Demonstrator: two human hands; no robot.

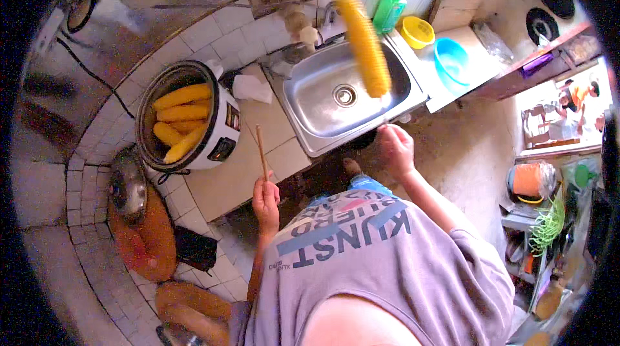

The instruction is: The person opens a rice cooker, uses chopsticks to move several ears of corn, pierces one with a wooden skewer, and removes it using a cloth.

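My right hand [398,150] is closed at the near edge of the steel sink [315,121]. A whole yellow corn cob [365,50] stands up from it over the basin, slightly blurred. It seems to be on a thin stick whose end my fingers pinch, though little of that stick shows. In my left hand [265,200] is a slim wooden stick [261,150], held upright over the tiled counter [271,125]. Left of it stands a white rice cooker [227,125], lid off, with several corn cobs [181,113] inside.
Behind the sink are a green pump bottle [390,9], a yellow bowl [417,32] and a blue basin [450,63]. A metal lid [128,196] and a black cloth [194,249] lie at left. A shelf [520,222] stands right; people [576,99] show through an opening.
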